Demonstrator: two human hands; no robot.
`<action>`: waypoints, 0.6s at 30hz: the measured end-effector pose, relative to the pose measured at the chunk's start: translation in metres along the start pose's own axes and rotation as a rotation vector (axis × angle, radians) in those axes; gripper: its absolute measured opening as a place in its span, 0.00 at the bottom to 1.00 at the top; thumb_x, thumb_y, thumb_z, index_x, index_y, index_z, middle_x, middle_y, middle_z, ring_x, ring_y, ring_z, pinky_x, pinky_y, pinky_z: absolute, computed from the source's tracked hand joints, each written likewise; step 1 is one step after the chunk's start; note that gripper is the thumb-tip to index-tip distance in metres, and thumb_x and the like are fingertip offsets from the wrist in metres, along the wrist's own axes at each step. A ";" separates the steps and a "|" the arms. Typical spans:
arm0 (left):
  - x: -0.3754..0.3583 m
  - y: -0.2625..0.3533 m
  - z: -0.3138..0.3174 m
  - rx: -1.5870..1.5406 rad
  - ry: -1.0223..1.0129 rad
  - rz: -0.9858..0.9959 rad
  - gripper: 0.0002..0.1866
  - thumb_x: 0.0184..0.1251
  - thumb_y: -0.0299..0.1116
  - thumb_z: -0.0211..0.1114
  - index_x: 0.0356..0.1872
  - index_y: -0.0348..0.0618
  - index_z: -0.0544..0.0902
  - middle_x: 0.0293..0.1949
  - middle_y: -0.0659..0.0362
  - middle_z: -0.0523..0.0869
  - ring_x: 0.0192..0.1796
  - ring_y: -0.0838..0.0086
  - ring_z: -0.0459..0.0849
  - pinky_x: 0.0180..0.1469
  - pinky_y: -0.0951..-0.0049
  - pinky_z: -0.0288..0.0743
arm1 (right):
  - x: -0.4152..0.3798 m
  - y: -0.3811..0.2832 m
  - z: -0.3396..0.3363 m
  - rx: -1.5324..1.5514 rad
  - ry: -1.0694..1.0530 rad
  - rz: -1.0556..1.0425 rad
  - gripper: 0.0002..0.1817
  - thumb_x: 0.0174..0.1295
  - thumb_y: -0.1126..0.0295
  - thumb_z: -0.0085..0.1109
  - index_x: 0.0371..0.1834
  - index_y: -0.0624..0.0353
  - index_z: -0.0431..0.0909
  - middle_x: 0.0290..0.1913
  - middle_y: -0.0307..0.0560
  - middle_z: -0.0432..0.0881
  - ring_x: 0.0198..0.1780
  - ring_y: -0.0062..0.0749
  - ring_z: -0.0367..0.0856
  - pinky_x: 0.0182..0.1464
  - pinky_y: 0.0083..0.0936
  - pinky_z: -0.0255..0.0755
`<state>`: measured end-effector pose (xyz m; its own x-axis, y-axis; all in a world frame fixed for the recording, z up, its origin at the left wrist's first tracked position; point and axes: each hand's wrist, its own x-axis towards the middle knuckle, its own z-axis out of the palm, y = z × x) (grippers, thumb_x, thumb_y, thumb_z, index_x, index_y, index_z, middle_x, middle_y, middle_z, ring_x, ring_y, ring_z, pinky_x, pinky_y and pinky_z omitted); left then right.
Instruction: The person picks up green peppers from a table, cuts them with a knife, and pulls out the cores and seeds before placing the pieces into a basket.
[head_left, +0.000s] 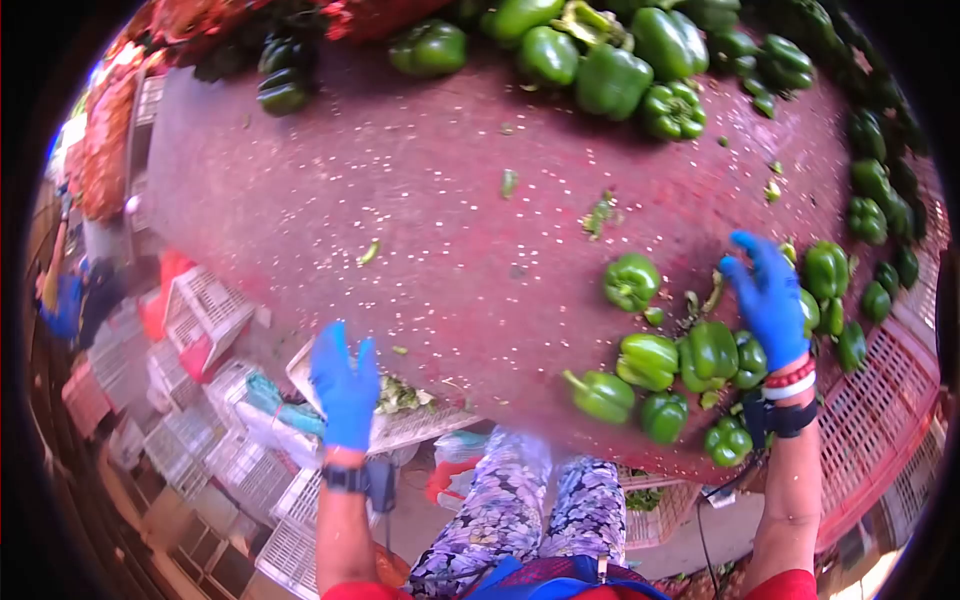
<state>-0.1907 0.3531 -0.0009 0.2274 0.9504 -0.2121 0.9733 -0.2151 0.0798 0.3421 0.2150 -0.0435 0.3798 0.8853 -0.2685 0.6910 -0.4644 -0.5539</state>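
My left hand point(345, 385), in a blue glove, is raised at the table's near left edge with its fingers apart and nothing in it. On the right, my right hand point(768, 305), also gloved in blue, has its fingers spread beside a green pepper point(826, 270) and above a loose group of others. That group includes a pepper point(708, 356) left of the wrist, a pepper with a long stem point(602, 396) and a lone pepper point(631, 282) farther up. Small seeds and green scraps point(600, 214) dot the reddish table point(450, 230).
More green peppers point(613, 82) are heaped along the far edge and down the right side. A red crate point(870, 420) stands at the lower right. A white crate point(420, 428) with green trimmings is below the near edge. Stacked crates point(205, 310) and another person's blue-gloved hand point(65, 305) are at left.
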 end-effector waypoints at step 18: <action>-0.090 -0.080 0.058 0.261 -0.127 -0.263 0.19 0.65 0.40 0.66 0.50 0.37 0.80 0.46 0.39 0.82 0.52 0.43 0.79 0.56 0.45 0.73 | 0.143 0.049 0.071 -0.530 0.713 0.245 0.27 0.70 0.52 0.56 0.68 0.53 0.75 0.70 0.58 0.73 0.73 0.54 0.68 0.75 0.52 0.59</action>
<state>-0.2871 0.2719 -0.0450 -0.0446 0.9489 -0.3124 0.9701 -0.0335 -0.2404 0.3868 0.3202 -0.1647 0.7200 0.6179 0.3158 0.6662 -0.7429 -0.0653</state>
